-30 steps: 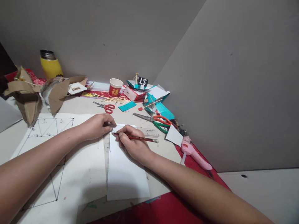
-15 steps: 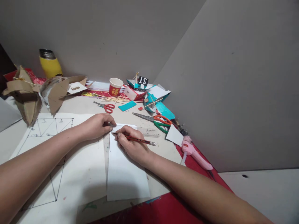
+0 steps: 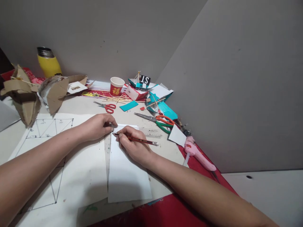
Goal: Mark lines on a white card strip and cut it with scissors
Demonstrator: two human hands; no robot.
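Note:
My right hand (image 3: 136, 145) grips a dark red-and-black pencil (image 3: 142, 140), its tip at the upper left of a white paper strip (image 3: 127, 176). My left hand (image 3: 103, 126) is curled, thumb and forefinger pressing at the strip's top left corner. A clear ruler (image 3: 152, 133) sticks out to the right past the strip's top; its other end seems to run under both hands. Left of the strip lies a large white sheet (image 3: 82, 176) with ruled black lines and triangles, partly covered by my left forearm.
Behind my hands lie red-handled scissors (image 3: 109, 107), a teal card piece (image 3: 129, 106), thin wooden sticks (image 3: 115, 99) and a paper cup (image 3: 116, 86). Larger scissors (image 3: 153, 119) and a pink glue gun (image 3: 199, 154) are at right. Cardboard shapes (image 3: 26, 97) and a yellow bottle (image 3: 49, 64) stand at left.
The view has shifted very slightly. Both hands stay at the strip's top left, and the pencil tip has moved barely, if at all.

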